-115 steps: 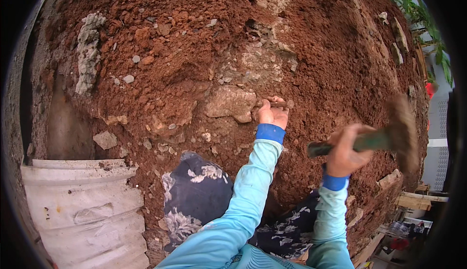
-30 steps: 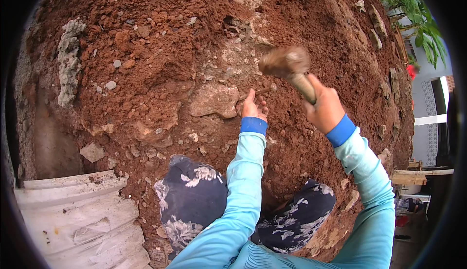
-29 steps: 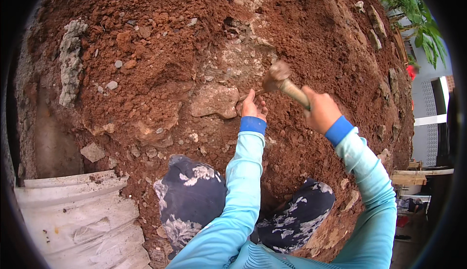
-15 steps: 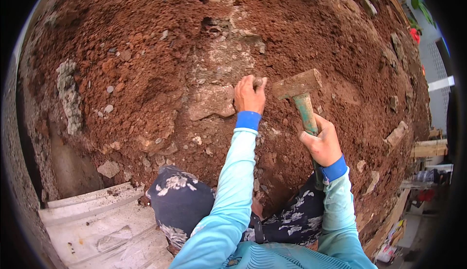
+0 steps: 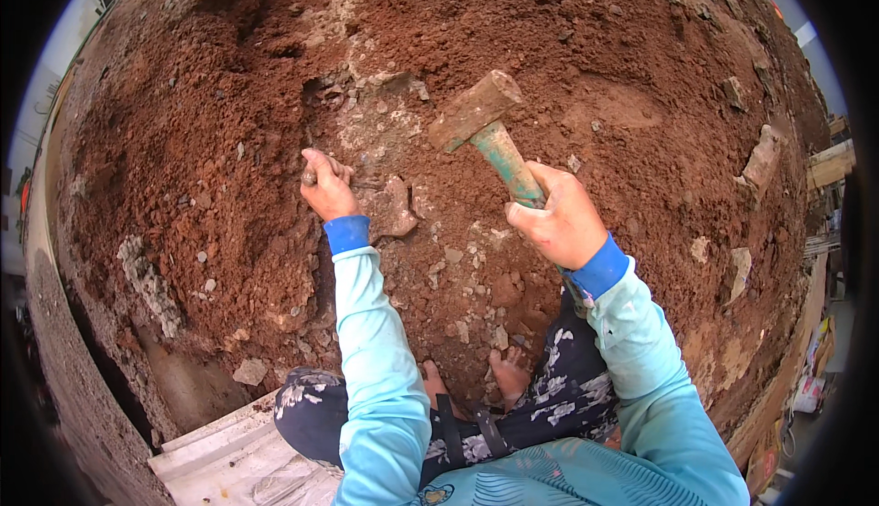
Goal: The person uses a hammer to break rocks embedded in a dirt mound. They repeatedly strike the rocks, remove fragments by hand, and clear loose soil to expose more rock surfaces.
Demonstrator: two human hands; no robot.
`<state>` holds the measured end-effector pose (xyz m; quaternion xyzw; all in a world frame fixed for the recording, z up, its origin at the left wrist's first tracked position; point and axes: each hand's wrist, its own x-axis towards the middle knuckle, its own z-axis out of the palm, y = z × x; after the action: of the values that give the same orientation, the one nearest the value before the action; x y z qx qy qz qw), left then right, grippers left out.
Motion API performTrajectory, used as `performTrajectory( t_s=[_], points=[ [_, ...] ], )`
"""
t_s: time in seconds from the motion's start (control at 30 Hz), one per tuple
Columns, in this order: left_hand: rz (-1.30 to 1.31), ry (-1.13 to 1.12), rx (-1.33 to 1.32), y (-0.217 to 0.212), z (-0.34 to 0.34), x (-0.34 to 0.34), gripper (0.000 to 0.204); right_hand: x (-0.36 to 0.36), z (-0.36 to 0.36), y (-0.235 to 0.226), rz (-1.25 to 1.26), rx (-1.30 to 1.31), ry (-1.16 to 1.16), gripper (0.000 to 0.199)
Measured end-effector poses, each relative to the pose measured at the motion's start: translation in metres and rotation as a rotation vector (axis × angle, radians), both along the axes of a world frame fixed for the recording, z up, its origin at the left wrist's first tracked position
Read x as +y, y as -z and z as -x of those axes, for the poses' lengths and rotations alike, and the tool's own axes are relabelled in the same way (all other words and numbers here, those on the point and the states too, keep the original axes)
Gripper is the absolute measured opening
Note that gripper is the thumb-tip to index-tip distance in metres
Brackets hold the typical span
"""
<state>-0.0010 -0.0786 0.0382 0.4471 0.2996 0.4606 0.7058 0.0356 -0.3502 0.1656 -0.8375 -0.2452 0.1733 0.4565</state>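
Observation:
My right hand (image 5: pixel 566 220) is wrapped round the green handle of a sledge hammer (image 5: pixel 478 110), whose worn, dirt-caked head is raised above the soil. Over to the left, my left hand (image 5: pixel 328 190) grips a short metal chisel (image 5: pixel 368 184). Its blunt end sticks out at the left of my fist, and the thin shaft points right. The shaft lies by a pale stone chunk (image 5: pixel 396 211) set in the ground; whether the tip touches it I cannot tell. The hammer head is apart from the chisel.
Loose red-brown soil (image 5: pixel 513 39) with small stones surrounds my hands. My bare feet (image 5: pixel 510 373) are close below. A white corrugated sheet (image 5: pixel 238 446) lies at lower left, beside a concrete edge (image 5: pixel 82 387). Wooden boards (image 5: pixel 831 163) are at the far right.
My left hand has moved left across the stone chunk, turning the chisel's shaft to the right. The hammer has shifted left and up in view. The whole view has swung somewhat.

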Motion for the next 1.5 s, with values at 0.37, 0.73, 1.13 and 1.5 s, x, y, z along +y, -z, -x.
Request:
performTrajectory(
  t_s=[0.37,0.73,1.13,1.5],
  points=[
    [-0.482,0.41,0.421,0.084,-0.078,0.055,0.043,-0.022,-0.02,0.019,0.029,-0.062,0.022,0.021],
    [-0.656,0.55,0.439,0.106,-0.112,0.065,0.046,0.081,-0.032,0.022,-0.416,-0.18,0.27,0.041],
    [-0.678,0.512,0.484,0.082,-0.091,0.061,0.048,0.108,-0.03,0.028,-0.308,-0.165,0.09,0.046],
    [-0.678,0.478,0.544,0.067,-0.073,0.043,0.053,0.1,-0.038,0.034,-0.165,-0.152,0.113,0.035]
  ],
)
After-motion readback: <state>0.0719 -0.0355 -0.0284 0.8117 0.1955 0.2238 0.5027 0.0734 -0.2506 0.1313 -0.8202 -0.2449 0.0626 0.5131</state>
